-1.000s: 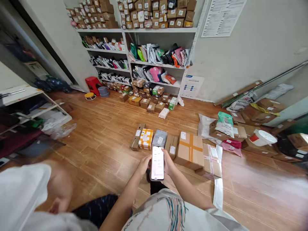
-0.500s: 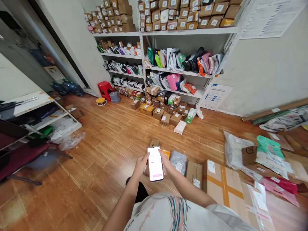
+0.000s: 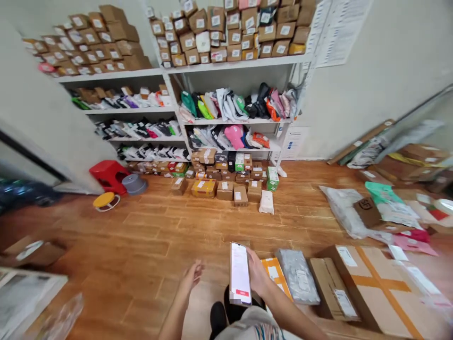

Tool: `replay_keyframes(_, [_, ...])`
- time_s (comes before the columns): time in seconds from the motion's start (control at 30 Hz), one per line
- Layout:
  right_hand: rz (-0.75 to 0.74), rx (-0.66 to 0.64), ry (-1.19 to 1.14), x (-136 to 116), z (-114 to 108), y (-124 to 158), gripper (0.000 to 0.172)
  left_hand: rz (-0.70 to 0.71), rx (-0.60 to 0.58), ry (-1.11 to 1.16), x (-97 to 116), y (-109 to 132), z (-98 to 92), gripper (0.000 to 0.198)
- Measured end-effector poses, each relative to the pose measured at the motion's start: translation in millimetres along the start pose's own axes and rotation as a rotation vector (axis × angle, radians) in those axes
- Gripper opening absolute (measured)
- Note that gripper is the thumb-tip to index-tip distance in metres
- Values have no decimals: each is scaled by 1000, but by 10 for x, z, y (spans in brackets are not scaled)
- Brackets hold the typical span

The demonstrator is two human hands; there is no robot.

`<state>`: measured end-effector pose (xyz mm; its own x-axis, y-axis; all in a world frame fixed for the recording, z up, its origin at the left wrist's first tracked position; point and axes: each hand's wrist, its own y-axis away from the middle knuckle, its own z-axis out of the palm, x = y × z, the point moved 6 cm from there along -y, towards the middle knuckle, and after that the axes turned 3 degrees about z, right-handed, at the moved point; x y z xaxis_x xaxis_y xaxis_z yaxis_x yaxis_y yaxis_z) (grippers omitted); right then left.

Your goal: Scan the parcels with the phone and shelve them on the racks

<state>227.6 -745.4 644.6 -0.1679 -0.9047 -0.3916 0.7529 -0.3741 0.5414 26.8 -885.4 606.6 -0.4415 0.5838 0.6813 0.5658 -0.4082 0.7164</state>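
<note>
A smartphone with a bright white screen and a red button near its bottom is held in my right hand, whose fingers wrap its right side. My left hand is off to the left of the phone, holding nothing, with its fingers loosely apart and slightly blurred. Just right of the phone lie an orange parcel, a grey plastic-wrapped parcel and a narrow brown carton. The text on the screen is too small to read.
White shelving along the wall carries many boxes and bagged parcels. Cartons line the floor below, with a white packet in front. A red stool stands left. A big taped carton and a teal bag lie right.
My left hand has let go of the phone and moved left. The phone stays in my right hand, its screen now showing a red button. The view has shifted, bringing the shelves closer.
</note>
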Motion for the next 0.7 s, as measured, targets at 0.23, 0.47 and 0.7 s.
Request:
replay_keyframes(0.23, [-191,59,-242,-777,-112,-328,46,14,-10,11,688,-1334,-55,34])
replay_keyframes(0.47, [-433,74,-393,-1688,-838,-1214,51,192,-299,19,2029,-2599,1002,55])
replay_keyframes(0.7, [-387,-135,-509,-3363,-637,-2809,58,123,-143,14,3417,-4219,1440,37])
